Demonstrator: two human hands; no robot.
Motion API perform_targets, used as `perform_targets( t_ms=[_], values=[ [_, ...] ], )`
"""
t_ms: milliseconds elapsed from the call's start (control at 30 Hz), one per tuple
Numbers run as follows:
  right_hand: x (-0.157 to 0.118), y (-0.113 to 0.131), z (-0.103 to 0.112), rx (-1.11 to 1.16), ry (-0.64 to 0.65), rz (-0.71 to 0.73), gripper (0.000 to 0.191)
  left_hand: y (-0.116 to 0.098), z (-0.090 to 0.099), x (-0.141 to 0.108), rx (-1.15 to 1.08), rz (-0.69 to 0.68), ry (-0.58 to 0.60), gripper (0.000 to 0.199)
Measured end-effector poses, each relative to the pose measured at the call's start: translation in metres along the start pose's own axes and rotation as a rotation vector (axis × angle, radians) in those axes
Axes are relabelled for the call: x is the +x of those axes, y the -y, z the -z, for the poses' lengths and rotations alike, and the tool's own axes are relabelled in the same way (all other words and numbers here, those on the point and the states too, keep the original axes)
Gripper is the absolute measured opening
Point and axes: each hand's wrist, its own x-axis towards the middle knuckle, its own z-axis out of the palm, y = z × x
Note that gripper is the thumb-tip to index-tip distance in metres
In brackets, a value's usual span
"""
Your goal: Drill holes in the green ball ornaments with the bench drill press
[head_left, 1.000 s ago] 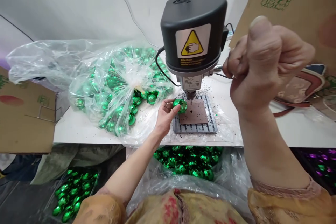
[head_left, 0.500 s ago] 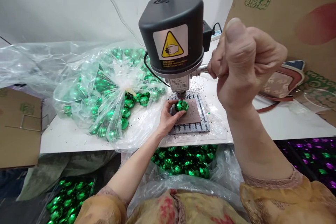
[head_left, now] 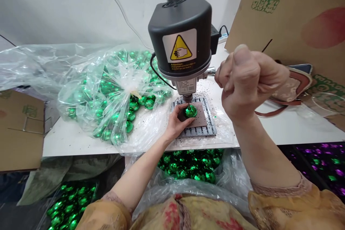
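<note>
On a brown pad (head_left: 201,118) over the slotted metal base plate (head_left: 211,129) sits a shiny green faceted ball (head_left: 191,112). My left hand (head_left: 176,124) grips it from the left, thumb in front and fingers behind. A small raised spot shows on top of the ball, below the chuck (head_left: 188,97) of a black drill press (head_left: 180,25) with a yellow warning sticker. My right hand (head_left: 246,79) is closed in a fist at the press's metal lever (head_left: 210,72); the grip itself is mostly hidden by the fingers.
At left lies a clear plastic bag (head_left: 129,82) of green balls. More balls (head_left: 191,165) fill a plastic-lined container below the table edge. Dark shavings surround the base. Cardboard boxes (head_left: 291,14) stand on both sides; a bag with a brown strap (head_left: 288,86) is at right.
My right fist has come down a little with the lever. The green ball has turned in my left hand, so its raised spot now shows on top.
</note>
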Motion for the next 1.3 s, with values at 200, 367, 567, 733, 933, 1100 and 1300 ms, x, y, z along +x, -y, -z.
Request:
perform_targets(
  t_ms=[200, 367, 567, 733, 933, 1100, 1300],
  values=[
    [-0.01, -0.014, 0.006, 0.069, 0.026, 0.08, 0.061, 0.001, -0.001, -0.001, -0.013, 0.0, -0.008, 0.056],
    [-0.017, -0.023, 0.011, 0.078, 0.029, 0.16, 0.061, 0.001, 0.0, -0.002, 0.011, -0.012, 0.0, 0.056],
    [-0.026, -0.028, 0.015, 0.096, 0.058, 0.262, 0.054, 0.001, 0.0, -0.002, 0.014, -0.002, -0.008, 0.056],
    [-0.028, -0.031, 0.016, 0.096, 0.069, 0.286, 0.052, 0.001, 0.001, -0.002, 0.012, -0.01, -0.009, 0.056],
    [-0.031, -0.044, 0.018, 0.168, 0.074, 0.341, 0.052, 0.003, 0.001, -0.002, -0.001, -0.02, 0.003, 0.056],
    [-0.035, -0.043, 0.021, 0.179, 0.112, 0.361, 0.053, 0.001, 0.0, -0.002, 0.005, -0.015, -0.009, 0.055],
    [0.003, -0.01, -0.004, 0.105, -0.05, 0.119, 0.052, -0.002, -0.001, -0.003, 0.006, 0.004, -0.026, 0.056]
  ],
)
